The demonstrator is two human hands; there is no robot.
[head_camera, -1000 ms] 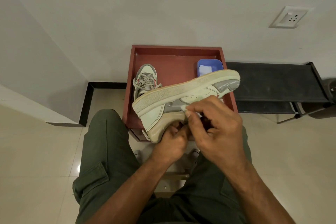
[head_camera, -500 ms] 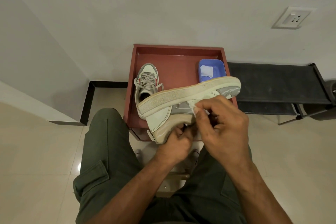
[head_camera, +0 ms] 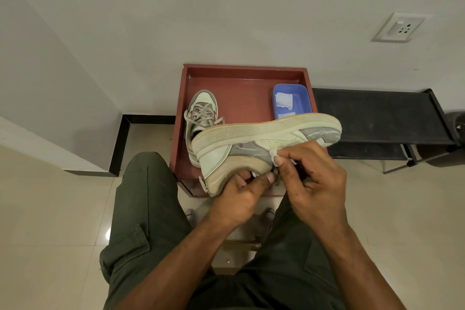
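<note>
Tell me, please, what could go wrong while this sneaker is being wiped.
1. The left hand grips the white and grey sneaker only near its opening, so rubbing could twist it loose onto the shallow red-brown tray or the blue plastic box.
2. The right hand pinches just a small white wipe; it might slip from the fingers or tear.

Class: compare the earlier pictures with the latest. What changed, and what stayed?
The right hand slid its white wipe slightly toward the toe of the held shoe, and the shoe sank lower, uncovering more of the blue box. The left hand still grips the shoe from below; the other shoe stays in the red tray.
</note>
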